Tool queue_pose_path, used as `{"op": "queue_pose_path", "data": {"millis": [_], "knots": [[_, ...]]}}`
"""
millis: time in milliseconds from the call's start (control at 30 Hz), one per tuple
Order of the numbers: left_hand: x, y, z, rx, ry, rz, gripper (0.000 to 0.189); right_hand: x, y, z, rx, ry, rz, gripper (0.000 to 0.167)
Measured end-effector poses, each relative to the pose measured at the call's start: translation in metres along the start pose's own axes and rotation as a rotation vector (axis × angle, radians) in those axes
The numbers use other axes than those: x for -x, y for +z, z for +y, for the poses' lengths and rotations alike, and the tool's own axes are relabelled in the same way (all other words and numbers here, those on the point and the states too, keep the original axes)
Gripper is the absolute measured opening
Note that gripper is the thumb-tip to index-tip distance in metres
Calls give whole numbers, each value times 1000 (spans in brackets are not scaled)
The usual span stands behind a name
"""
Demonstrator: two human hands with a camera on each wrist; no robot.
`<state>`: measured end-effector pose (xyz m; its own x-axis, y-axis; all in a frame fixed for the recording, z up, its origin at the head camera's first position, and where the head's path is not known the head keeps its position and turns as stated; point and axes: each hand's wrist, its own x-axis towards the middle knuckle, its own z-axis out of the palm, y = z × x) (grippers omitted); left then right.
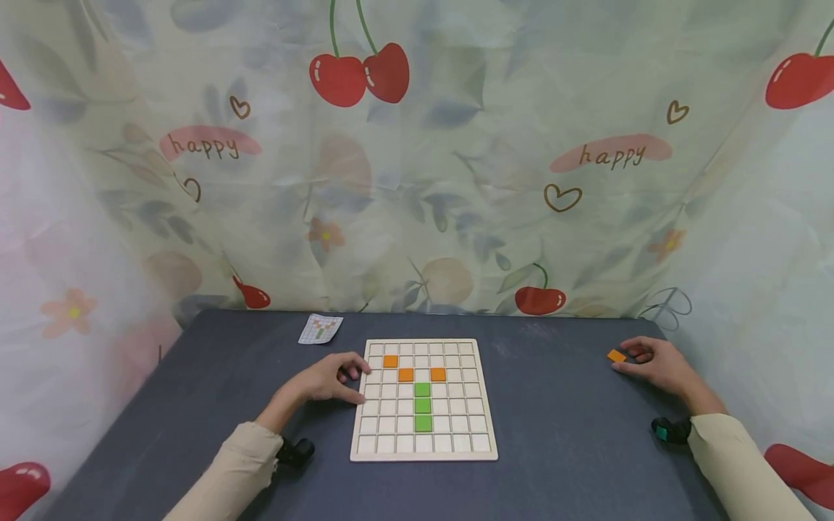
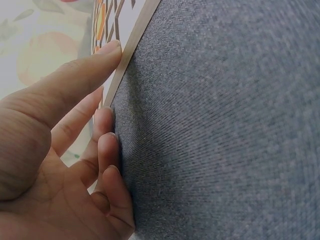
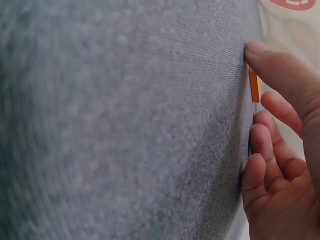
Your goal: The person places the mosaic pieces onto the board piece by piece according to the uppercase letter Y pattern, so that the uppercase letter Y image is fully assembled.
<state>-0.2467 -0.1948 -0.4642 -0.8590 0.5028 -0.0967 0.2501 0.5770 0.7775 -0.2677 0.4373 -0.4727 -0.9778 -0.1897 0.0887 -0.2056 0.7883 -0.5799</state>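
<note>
A white gridded board (image 1: pixel 423 456) with a pale wooden rim lies on the table, three orange tiles (image 1: pixel 406 375) and three green tiles (image 1: pixel 423 406) set in its squares. My left hand (image 1: pixel 329 378) rests at the board's left edge, its thumb on the rim (image 2: pixel 131 47) in the left wrist view and its other fingers loosely bent. Far to the right, my right hand (image 1: pixel 658 365) is down at the table with thumb and forefinger spread around a loose orange tile (image 1: pixel 616 355). In the right wrist view, that tile (image 3: pixel 255 86) shows between thumb and forefinger, a small gap before the forefinger.
A small paper card (image 1: pixel 321 329) printed with a coloured grid pattern lies behind the board to the left. The dark grey tabletop (image 1: pixel 554 434) ends at a patterned curtain (image 1: pixel 456 217). A thin wire (image 1: pixel 670 305) loops beyond the table's back right corner.
</note>
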Motion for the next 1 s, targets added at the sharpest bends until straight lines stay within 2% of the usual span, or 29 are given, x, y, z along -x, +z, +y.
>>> {"op": "queue_pose_path", "data": {"millis": [300,667,1000], "knots": [[-1,-1,-1,6,-7,-4,42,-1,3,-3,-9,-14,24,32],[1,0,1,-2,-1,2,42,0,5,-3,-40,-17,1,29],[0,0,1,2,-17,7,42,-2,10,-20,-82,-118,-13,25]]}}
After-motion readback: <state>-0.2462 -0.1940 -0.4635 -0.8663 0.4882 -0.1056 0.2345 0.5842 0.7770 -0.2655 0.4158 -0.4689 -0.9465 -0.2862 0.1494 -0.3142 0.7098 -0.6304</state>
